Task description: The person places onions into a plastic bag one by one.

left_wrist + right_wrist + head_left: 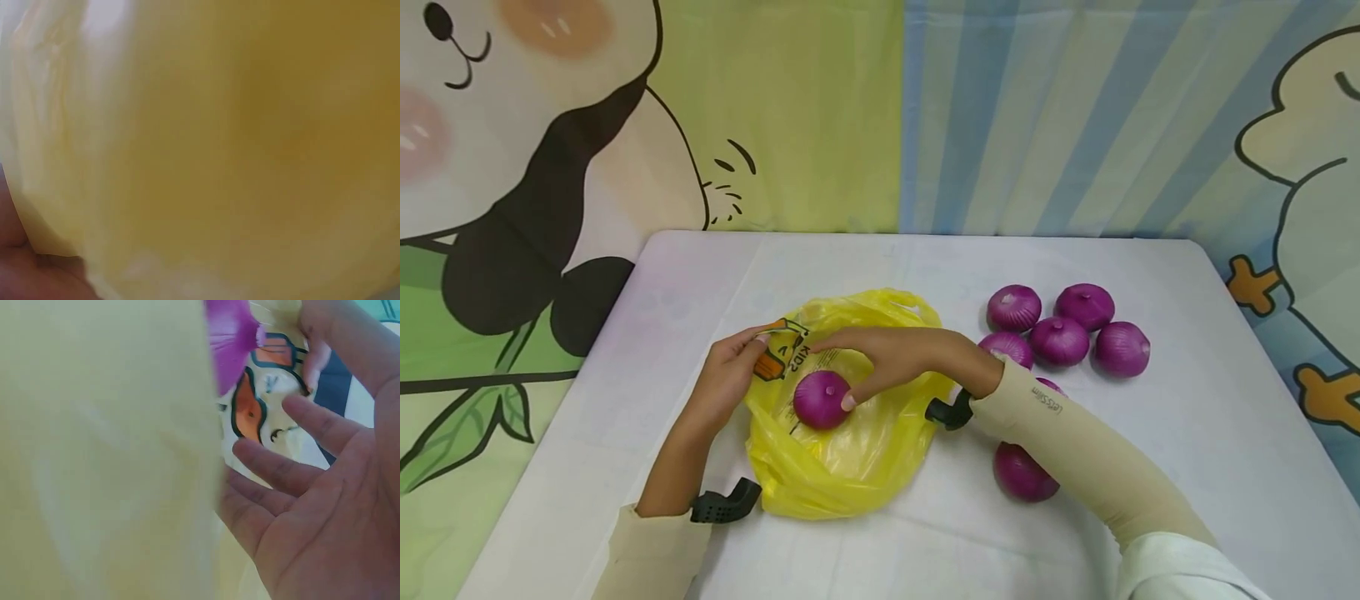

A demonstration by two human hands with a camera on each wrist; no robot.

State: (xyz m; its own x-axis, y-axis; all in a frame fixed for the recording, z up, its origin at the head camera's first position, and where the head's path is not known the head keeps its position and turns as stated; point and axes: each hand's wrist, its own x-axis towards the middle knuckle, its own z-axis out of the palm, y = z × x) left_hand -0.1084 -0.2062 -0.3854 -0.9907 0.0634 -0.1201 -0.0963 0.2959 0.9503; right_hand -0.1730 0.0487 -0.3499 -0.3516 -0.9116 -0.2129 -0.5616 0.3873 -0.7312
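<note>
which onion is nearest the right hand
The purple-red onion at the yellow plastic bag, close by the right hand; the other onions lie on the table, right of the bag.

Beyond your white bench (pixel 865 260), you face a printed backdrop (pixel 827 117): a cartoon animal (pixel 512 150) at left, blue stripes (pixel 977 117), an orange-footed cartoon bird (pixel 1324 221) at right.
</note>
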